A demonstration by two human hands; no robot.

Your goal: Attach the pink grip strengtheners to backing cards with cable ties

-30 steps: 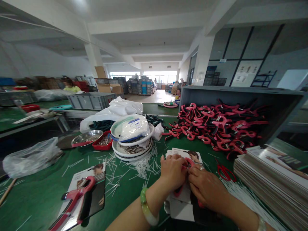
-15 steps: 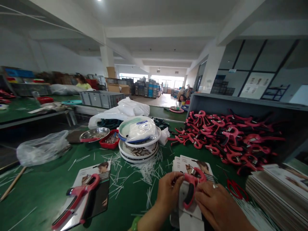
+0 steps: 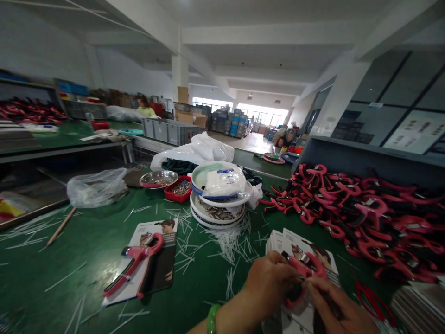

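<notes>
A pink and black clamp tool lies on a printed card atop a small stack at the lower right. My left hand, with a green bangle at its wrist, has its fingers closed at the tool's left side. From the right, my right hand pinches at the same tool's lower part; any small item between the fingertips is too blurred to make out. Another pink clamp rests on a card on the green table, left of my hands.
Pink clamps fill a grey bin at right. Red scissors and stacked cards lie near it. White ties surround stacked plates. Further left are a red tray, metal bowl, plastic bag and stick.
The view has turned left, so the table's contents appear further right. My left hand has moved over the tool's lower left, and my right hand's fingers have drawn in close to it.
</notes>
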